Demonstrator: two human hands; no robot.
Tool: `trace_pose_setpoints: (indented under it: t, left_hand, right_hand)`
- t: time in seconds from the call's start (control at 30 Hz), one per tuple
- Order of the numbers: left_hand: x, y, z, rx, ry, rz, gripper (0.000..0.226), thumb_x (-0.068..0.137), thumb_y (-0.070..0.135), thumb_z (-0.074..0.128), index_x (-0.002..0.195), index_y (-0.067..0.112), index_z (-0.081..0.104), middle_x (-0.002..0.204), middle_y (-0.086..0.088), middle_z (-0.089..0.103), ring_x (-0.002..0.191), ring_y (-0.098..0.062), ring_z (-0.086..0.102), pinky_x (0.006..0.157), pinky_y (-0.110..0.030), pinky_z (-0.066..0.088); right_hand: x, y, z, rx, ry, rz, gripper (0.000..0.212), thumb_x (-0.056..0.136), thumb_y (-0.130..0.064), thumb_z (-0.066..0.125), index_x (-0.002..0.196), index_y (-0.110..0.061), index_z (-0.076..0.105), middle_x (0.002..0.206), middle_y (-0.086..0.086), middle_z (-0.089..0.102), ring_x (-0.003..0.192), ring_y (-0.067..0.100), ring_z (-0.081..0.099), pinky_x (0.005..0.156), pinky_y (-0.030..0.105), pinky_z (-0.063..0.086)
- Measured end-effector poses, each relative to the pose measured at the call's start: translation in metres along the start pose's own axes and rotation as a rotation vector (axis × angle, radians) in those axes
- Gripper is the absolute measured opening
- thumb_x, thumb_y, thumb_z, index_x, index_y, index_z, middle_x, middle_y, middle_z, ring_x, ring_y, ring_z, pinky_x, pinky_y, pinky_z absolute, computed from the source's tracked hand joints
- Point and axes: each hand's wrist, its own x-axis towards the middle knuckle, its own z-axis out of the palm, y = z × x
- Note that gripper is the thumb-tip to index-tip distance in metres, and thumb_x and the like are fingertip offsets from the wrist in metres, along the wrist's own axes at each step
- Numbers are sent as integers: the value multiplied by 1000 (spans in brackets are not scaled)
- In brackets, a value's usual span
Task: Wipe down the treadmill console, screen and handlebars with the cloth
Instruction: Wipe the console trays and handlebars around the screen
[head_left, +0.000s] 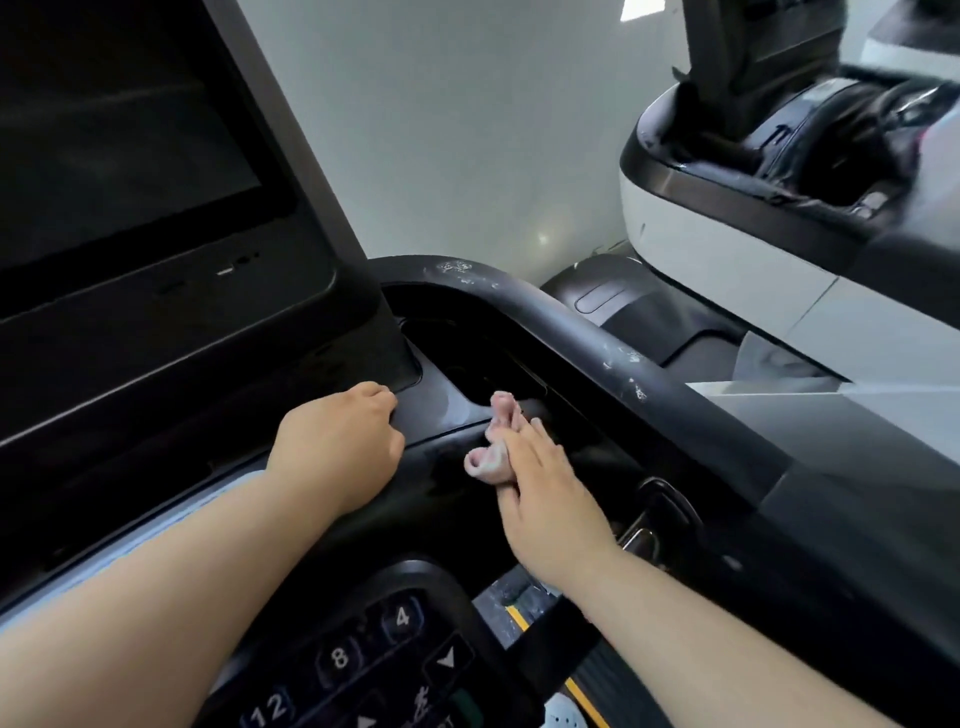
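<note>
Fingers (537, 449) of right hand (556, 499), reaching past keypad (374, 654) at near edge, found straight and pressed together, laid flat upon cloth (485, 457); thumb largely hidden by cloth, so no telling whether pinching. Cloth pale pink, bunched into rolls, lying on dark console (447, 413) ledge just right of left hand (337, 441), with folds poking out ahead of and beside fingertips. Left fingers (374, 397) curled, knuckles up, tips out of sight at step below screen housing; nothing seen held; judged a brace. Step in hand judged to be wiping of console ledge, with most of task outstanding. Recommended: open cloth out from present wad to put a flat face under full length of fingers; apply even pressure; draw in overlapping passes along ledge rather than dabbing; lift left hand in due course to reach patch beneath. Beyond cloth, deep recess (467, 353) in shadow, contents not discernible; advise wrapping cloth over fingertips to reach corners. Further out, curved handlebar (571, 327) bearing white flecks (462, 273) at bend and along top; likely to need firmer rubbing, cloth wrapped round bar and slid lengthwise. Upper left, screen (119, 156) dark and unlit; suggest a clean fold and light strokes, and screen ahead of handlebar, to avoid dragging grit across glass. Farthest right, neighbouring white-and-black machine (717, 249), blurred; outside scope.
</note>
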Motion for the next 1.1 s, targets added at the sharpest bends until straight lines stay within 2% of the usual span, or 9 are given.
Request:
trace_pose_setpoints:
  t: [0.13, 0.2, 0.33, 0.53, 0.7, 0.8, 0.9, 1.0, 1.1]
  left_hand:
    - [-1, 1, 1, 8, -8, 3, 36, 96, 29, 36, 126, 21, 54, 134, 11, 49, 107, -17, 60, 77, -35, 54]
    - [-2, 2, 2, 17, 1, -6, 35, 96, 28, 36, 125, 21, 53, 133, 10, 50, 103, -17, 61, 74, -35, 54]
    - [-4, 3, 4, 38, 16, -10, 35, 96, 27, 36, 126, 20, 52, 135, 10, 48, 101, -16, 62, 72, -34, 55]
    - [-4, 3, 5, 4, 28, -18, 38, 96, 28, 37, 132, 23, 50, 142, 14, 43, 105, -15, 61, 74, -31, 54]
    - [-5, -1, 3, -90, -8, -30, 47, 97, 27, 35, 144, 27, 39, 153, 19, 28, 124, -8, 50, 83, -24, 45]
    - [-4, -1, 2, -125, -5, -37, 46, 97, 27, 37, 142, 29, 43, 151, 20, 31, 123, -7, 50, 86, -23, 44]
    - [-4, -6, -1, -255, 10, -96, 39, 96, 22, 41, 131, 30, 56, 142, 16, 47, 125, -9, 49, 94, -23, 39]
    - [-5, -18, -8, -546, -12, -204, 40, 93, 12, 41, 119, 32, 64, 123, 11, 62, 97, -13, 63, 80, -23, 48]
    - [-12, -34, -9, -696, 9, -258, 40, 93, 10, 41, 109, 35, 68, 114, 21, 60, 57, -5, 59, 51, -12, 44]
  right_hand:
    - [-1, 38, -31, -535, 95, 71, 79, 63, -22, 66, 140, -23, 47, 140, -2, 46, 122, 26, 41, 92, 38, 38]
    - [-3, 51, -41, -589, 18, 168, 77, 73, -16, 67, 144, -27, 39, 129, 2, 41, 108, 25, 40, 81, 34, 43]
    - [0, 31, -25, -237, -18, 394, 81, 82, -8, 61, 150, -28, 23, 133, 6, 28, 111, 23, 43, 93, 28, 43]
    - [-13, 1, -2, -16, 2, -86, 78, 78, 1, 49, 148, -27, 32, 139, 1, 33, 115, 22, 39, 97, 29, 41]
    - [4, 37, -21, -37, 71, 235, 75, 82, 2, 51, 150, -19, 29, 147, 7, 38, 128, 28, 37, 107, 28, 30]
    - [23, -20, 0, -209, 311, 312, 61, 81, -35, 58, 140, -21, 48, 141, 0, 50, 131, 16, 45, 107, 25, 33]
    - [14, -59, 14, 161, -105, -92, 65, 84, -28, 33, 148, -26, 34, 157, -9, 24, 145, 7, 13, 117, 22, -1]
    - [11, -31, 0, 127, -135, -269, 68, 80, -21, 32, 145, -42, 35, 156, -19, 20, 145, 2, 8, 115, 27, -12]
    - [41, -6, -7, 103, -24, 49, 57, 85, -19, 38, 137, -39, 48, 155, -15, 29, 146, 8, 11, 117, 36, -6]
